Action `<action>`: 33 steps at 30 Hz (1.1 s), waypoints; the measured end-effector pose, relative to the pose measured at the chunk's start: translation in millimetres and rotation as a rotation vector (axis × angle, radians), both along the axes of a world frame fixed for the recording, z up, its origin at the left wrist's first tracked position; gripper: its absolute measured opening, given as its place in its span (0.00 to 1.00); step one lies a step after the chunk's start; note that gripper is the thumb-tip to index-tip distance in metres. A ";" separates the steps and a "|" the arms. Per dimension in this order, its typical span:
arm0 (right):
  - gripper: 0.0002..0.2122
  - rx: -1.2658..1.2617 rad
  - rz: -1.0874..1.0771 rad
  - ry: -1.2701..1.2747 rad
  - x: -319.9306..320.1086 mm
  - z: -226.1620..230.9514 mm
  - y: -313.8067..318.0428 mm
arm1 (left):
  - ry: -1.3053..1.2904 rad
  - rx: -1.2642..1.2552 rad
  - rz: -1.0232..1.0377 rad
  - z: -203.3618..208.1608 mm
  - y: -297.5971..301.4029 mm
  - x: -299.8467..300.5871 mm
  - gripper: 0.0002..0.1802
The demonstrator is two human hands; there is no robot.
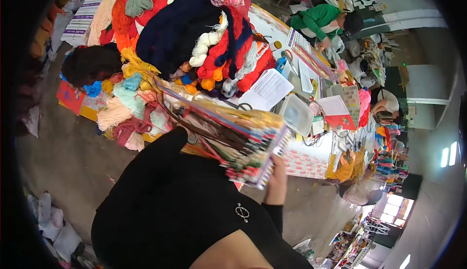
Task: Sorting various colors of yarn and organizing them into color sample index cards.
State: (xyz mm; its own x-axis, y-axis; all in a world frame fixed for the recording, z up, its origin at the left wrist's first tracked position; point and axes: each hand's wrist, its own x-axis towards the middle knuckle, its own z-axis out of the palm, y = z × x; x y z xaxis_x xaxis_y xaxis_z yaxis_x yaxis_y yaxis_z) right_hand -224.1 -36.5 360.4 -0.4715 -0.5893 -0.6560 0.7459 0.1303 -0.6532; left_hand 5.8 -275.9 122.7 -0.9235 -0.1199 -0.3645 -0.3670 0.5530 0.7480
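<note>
My right hand (278,180) is closed on the edge of a white thread card (269,168) with purple markings. From the card hangs a long bundle of multicoloured embroidery threads (214,118): yellow, brown, blue, red, green and white. The bundle stretches leftward over the table edge, blurred by motion. My left arm in its black sleeve (168,145) reaches to the bundle's lower side. The left hand itself is hidden by the sleeve end and the threads, so its fingers cannot be made out.
Heaped on the table are yarn skeins, dark navy (165,31), red (209,69) and pale peach (116,113). Right of them lie a printed sheet (268,88), a clear plastic tub (296,114) and a white basket (351,96). A person in green (316,22) works across the table.
</note>
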 end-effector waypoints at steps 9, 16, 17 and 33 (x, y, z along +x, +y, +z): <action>0.17 0.109 -0.642 0.328 -84.6 32.5 270.2 | -0.225 -0.263 0.208 -66.0 -70.1 80.2 0.20; 0.16 0.427 -0.790 0.976 -135.9 48.1 311.6 | 0.548 0.724 0.909 17.0 -192.8 70.5 0.12; 0.16 0.474 -0.799 1.064 -135.8 46.1 312.8 | 0.729 1.191 1.277 17.5 -215.1 83.0 0.09; 0.17 -0.087 -0.451 0.000 -64.8 -8.6 131.8 | -0.013 0.579 1.447 -150.8 -9.8 23.5 0.13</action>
State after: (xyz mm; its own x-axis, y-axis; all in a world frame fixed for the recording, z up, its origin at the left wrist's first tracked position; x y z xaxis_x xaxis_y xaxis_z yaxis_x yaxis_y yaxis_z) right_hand -288.9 95.2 351.8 -0.6938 -0.3782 -0.6129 0.7153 -0.2628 -0.6475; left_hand 29.2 -285.6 -28.1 -0.1467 -0.7177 -0.6807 -0.3205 -0.6166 0.7191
